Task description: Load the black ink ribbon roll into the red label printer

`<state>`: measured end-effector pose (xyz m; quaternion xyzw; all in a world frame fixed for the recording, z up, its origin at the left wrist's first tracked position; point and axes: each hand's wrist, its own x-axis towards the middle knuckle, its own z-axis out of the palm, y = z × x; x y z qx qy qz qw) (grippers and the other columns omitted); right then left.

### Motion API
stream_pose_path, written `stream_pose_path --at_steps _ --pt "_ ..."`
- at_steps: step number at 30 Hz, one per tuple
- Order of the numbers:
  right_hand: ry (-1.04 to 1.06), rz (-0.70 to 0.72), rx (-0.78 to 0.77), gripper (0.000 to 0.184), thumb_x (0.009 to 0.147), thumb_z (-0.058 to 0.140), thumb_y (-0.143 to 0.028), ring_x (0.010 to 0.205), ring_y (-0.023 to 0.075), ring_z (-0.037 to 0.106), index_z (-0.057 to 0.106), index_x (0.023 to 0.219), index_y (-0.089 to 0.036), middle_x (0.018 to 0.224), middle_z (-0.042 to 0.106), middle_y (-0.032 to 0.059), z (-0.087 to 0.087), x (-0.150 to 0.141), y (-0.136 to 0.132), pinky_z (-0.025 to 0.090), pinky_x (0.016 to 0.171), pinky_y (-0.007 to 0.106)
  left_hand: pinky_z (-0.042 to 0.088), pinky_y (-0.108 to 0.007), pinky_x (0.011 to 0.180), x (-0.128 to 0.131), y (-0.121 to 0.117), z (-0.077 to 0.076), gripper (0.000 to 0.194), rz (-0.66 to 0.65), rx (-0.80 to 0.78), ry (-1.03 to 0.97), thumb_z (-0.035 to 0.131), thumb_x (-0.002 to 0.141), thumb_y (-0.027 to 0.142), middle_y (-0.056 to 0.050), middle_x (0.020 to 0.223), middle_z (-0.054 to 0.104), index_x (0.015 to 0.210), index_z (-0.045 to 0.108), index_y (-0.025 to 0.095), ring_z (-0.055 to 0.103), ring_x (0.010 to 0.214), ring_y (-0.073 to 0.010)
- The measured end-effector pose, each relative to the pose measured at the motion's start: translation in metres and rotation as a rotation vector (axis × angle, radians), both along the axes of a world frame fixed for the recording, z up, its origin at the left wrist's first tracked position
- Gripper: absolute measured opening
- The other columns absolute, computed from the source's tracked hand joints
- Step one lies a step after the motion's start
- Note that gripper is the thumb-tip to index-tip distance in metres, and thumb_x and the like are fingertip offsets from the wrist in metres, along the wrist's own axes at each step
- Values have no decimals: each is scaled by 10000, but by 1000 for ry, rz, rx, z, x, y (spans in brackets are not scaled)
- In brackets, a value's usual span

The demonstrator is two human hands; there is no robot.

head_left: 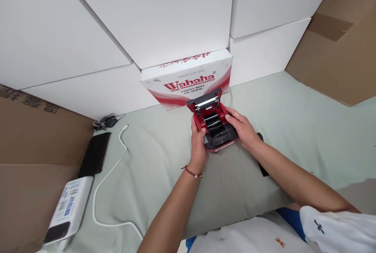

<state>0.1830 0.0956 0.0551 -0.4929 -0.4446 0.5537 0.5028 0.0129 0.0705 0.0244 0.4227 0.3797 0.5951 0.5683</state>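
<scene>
Between my two hands sits a small red-and-black device with its lid raised, which looks like a label printer (219,135). A shiny bar shows across the underside of the lid, and dark rollers lie inside the open bay. My left hand (198,145) is closed around its left side, the thumb on the near rim. On the opposite side, my right hand (243,127) grips the red edge, thumb on top. Behind the raised lid stands a white and red Wahaha water carton (188,80). Part of a dark object (263,170) shows beneath my right forearm.
Pale green cloth (152,151) covers the surface. At left lie keys (108,121), a black phone-like slab (95,151), a white cable (102,182) and a white power bank (72,206). Cardboard boxes (38,167) flank both sides; white panels (176,18) rise behind.
</scene>
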Motion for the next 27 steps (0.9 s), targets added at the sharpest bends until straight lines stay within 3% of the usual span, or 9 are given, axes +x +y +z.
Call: stream_pose_path --at_steps 5,9,15,18,22,24,27 --pt "-55 21 -11 598 940 712 -659 1364 283 701 732 1389 -264 1438 779 74 -8 15 9 532 1199 492 348 -534 1377 -12 1 -18 774 -79 1 -42 666 974 520 -13 1785 461 1692 413 383 392 1679 -338" --pt "-176 -76 121 548 987 661 -702 1329 270 708 743 1294 -256 1433 769 105 1 28 20 527 1198 497 323 -584 1387 -24 6 -25 868 -164 27 -41 701 915 525 10 1805 428 1712 373 420 358 1695 -358" --pt "-303 -187 361 455 1047 606 -655 1296 266 708 709 1296 -288 1349 777 94 21 19 26 596 1104 472 266 -577 1414 -25 14 -27 884 -167 59 -31 667 917 520 71 1854 317 1724 308 480 259 1738 -336" --pt "-431 -190 496 457 1084 562 -622 1317 271 694 682 1383 -299 1410 746 100 30 15 27 572 1148 485 253 -552 1419 -22 13 -26 949 -174 28 -85 689 899 492 45 1869 283 1746 263 449 251 1740 -335" --pt "-601 -64 585 661 1093 488 -689 1598 283 479 492 1644 -324 1711 533 98 39 16 44 397 1337 540 184 -544 1439 -23 12 -27 1044 -152 -6 -80 745 866 489 60 1894 183 1756 200 471 131 1769 -323" --pt "-606 -6 595 708 1100 466 -700 1645 276 420 422 1699 -327 1767 468 86 43 16 53 345 1368 542 127 -527 1450 -24 12 -28 1068 -130 -1 -65 773 859 493 92 1904 104 1752 187 500 27 1782 -300" --pt "-566 36 590 679 1116 465 -676 1590 271 510 429 1704 -339 1683 584 76 48 14 59 367 1353 524 113 -516 1453 -26 11 -28 1081 -145 -9 -97 799 863 490 104 1908 52 1754 187 504 -10 1783 -290"
